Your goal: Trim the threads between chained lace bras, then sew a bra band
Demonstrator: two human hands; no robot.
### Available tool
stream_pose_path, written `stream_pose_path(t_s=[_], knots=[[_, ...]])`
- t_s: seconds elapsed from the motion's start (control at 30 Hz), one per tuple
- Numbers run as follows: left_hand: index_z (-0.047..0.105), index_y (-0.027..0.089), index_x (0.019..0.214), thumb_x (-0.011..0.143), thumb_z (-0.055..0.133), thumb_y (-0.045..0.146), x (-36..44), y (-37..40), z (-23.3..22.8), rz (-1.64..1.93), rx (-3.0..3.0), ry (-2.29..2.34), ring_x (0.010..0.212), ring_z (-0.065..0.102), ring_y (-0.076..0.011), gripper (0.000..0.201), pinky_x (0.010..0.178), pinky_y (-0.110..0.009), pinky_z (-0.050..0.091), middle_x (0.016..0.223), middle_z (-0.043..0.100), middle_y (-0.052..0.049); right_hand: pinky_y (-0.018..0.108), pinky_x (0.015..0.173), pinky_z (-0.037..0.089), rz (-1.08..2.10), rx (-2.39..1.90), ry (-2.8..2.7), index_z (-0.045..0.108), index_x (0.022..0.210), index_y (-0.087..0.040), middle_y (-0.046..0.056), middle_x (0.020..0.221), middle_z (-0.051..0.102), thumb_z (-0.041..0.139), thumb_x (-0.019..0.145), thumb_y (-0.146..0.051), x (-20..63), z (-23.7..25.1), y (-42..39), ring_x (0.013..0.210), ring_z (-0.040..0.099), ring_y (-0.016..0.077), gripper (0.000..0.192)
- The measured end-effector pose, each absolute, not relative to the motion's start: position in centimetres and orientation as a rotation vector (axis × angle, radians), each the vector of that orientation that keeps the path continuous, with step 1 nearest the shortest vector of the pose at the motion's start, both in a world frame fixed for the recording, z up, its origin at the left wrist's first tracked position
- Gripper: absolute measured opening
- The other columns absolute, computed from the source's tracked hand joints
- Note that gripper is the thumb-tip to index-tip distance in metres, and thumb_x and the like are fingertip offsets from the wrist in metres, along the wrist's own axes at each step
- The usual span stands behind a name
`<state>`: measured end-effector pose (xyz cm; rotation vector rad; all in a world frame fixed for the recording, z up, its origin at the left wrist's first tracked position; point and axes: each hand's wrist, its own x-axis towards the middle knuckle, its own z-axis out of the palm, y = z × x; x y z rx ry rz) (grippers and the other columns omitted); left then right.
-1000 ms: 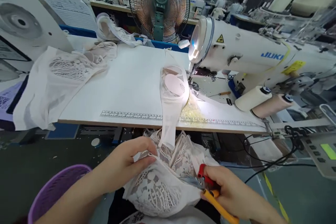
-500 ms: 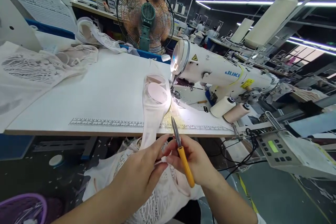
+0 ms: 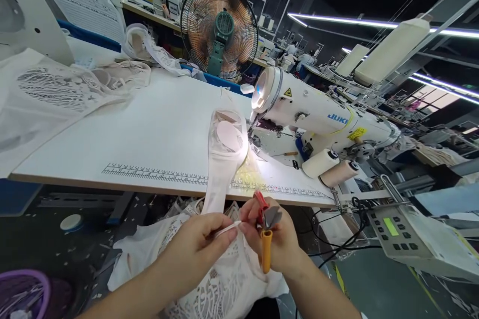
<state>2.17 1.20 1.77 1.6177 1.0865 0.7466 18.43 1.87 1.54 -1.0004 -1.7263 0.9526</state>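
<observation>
Just off the table's front edge, my left hand (image 3: 198,241) pinches a narrow white strip of the bra (image 3: 219,159) between thumb and fingers. My right hand (image 3: 275,234) is closed on a small pair of scissors (image 3: 266,249) with one red and one orange handle. Its thumb and fingertips also meet at the end of the white strip, close to my left fingertips. The bra's cup lies on the table beside the sewing machine (image 3: 307,94), and its band hangs over the edge. White lace fabric (image 3: 213,284) is bunched below my hands.
A ruler scale (image 3: 157,174) runs along the table's front edge. Thread cones (image 3: 321,163) stand right of the machine, near a control box (image 3: 392,229). More lace pieces (image 3: 56,94) lie at left. A fan (image 3: 220,30) stands behind; a purple basket (image 3: 45,284) sits lower left.
The scissors have turned in my right hand, so the red handle now shows and the blades no longer point up toward the table. The white strip shows more clearly between my hands.
</observation>
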Motion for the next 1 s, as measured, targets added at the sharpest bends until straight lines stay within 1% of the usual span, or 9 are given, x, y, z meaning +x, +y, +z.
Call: stream_pose_path(t_s=[0.07,0.2,0.37,0.47,0.6,0.7,0.77,0.9,1.0], knots=[[0.057,0.018,0.063,0.082,0.04,0.035,2.2,1.1,1.8,0.786,1.65,1.112,0.05,0.046,-0.012,0.031,0.045,-0.022,0.036,0.052,0.048,0.003,0.025,0.054,0.042,0.931,-0.966,-1.743,0.042,0.074,-0.021,0.001,0.073,0.054,0.055,0.068,-0.01,18.3,1.7,1.9,0.062,0.05,0.0127,0.018],[0.058,0.02,0.069,0.085,0.037,0.029,2.0,1.0,1.1,0.922,1.849,1.145,0.054,0.052,-0.0128,0.028,0.05,-0.023,0.04,0.059,0.056,0.001,0.025,0.054,0.042,0.907,-0.912,-1.752,0.04,0.073,-0.022,0.0,0.074,0.055,0.054,0.067,-0.008,18.0,2.1,2.0,0.063,0.052,0.0126,0.021],[0.056,0.019,0.068,0.086,0.033,0.021,1.6,0.9,0.4,1.036,2.259,1.152,0.048,0.048,-0.0122,0.03,0.045,-0.022,0.037,0.053,0.049,0.002,0.026,0.053,0.043,0.964,-0.994,-1.773,0.047,0.078,-0.021,0.003,0.074,0.056,0.058,0.073,-0.018,18.4,1.6,2.2,0.064,0.052,0.014,0.013],[0.057,0.018,0.069,0.086,0.033,0.021,1.5,0.9,0.5,1.056,2.313,1.142,0.049,0.049,-0.0127,0.029,0.045,-0.022,0.037,0.053,0.049,0.001,0.028,0.056,0.045,1.006,-1.038,-1.787,0.05,0.08,-0.02,0.003,0.075,0.056,0.058,0.076,-0.025,18.6,1.2,2.3,0.066,0.053,0.0145,0.011],[0.055,0.019,0.066,0.086,0.035,0.029,1.8,0.9,1.1,0.855,1.969,1.165,0.052,0.047,-0.0129,0.03,0.048,-0.023,0.038,0.056,0.049,0.002,0.028,0.057,0.045,0.993,-1.035,-1.764,0.049,0.077,-0.02,0.002,0.072,0.055,0.06,0.074,-0.024,18.5,1.5,2.2,0.065,0.054,0.015,0.012],[0.053,0.019,0.067,0.081,0.041,0.037,2.0,1.0,1.9,0.758,1.573,1.083,0.047,0.038,-0.011,0.026,0.043,-0.021,0.031,0.054,0.042,0.005,0.028,0.058,0.045,0.976,-1.012,-1.768,0.048,0.075,-0.02,0.002,0.07,0.055,0.06,0.072,-0.019,18.3,1.8,2.1,0.066,0.055,0.0156,0.012],[0.053,0.019,0.066,0.078,0.045,0.039,2.1,1.1,2.3,0.755,1.41,0.995,0.047,0.034,-0.0099,0.024,0.042,-0.021,0.029,0.052,0.038,0.006,0.028,0.057,0.045,0.944,-1.016,-1.776,0.047,0.074,-0.02,0.002,0.07,0.056,0.059,0.07,-0.015,18.2,1.8,2.1,0.066,0.055,0.0154,0.013],[0.055,0.018,0.064,0.074,0.049,0.036,2.1,1.4,2.5,0.766,1.27,0.951,0.048,0.032,-0.009,0.022,0.044,-0.02,0.029,0.052,0.041,0.005,0.026,0.055,0.043,0.887,-0.997,-1.792,0.046,0.074,-0.021,0.002,0.075,0.059,0.055,0.066,-0.008,18.1,1.7,2.1,0.064,0.054,0.0143,0.017],[0.059,0.018,0.064,0.073,0.05,0.034,2.2,1.6,2.1,0.809,1.289,0.969,0.048,0.034,-0.0093,0.02,0.042,-0.02,0.029,0.053,0.045,0.004,0.024,0.053,0.041,0.858,-0.995,-1.814,0.046,0.074,-0.021,0.002,0.074,0.059,0.053,0.065,-0.005,17.9,1.8,2.1,0.063,0.053,0.0136,0.019]])
